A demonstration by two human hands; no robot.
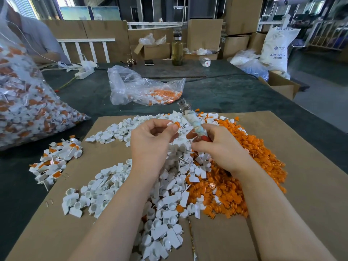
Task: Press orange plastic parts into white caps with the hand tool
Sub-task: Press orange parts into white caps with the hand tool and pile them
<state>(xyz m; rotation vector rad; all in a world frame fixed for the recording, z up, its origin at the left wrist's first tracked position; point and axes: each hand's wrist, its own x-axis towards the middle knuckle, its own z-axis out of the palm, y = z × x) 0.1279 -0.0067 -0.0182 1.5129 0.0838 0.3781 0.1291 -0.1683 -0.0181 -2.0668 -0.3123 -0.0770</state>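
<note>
My left hand (150,140) is raised over the piles and pinches a white cap with an orange part (175,124) in its top at the fingertips. My right hand (214,146) grips the hand tool (192,119), a rod wrapped in pale cloth with a metal tip pointing up and away. The tool's tip is apart from the pinched cap. Loose white caps (163,187) cover the middle of the cardboard sheet (301,176). To their right, beside my right wrist, lies a heap of orange parts (254,166).
A small pile of joined white-and-orange pieces (56,161) lies at the cardboard's left edge. A big clear bag of them (22,102) stands at far left, a smaller open bag (146,89) behind. A person sits at back left. Bottle (177,48), boxes and sacks stand beyond.
</note>
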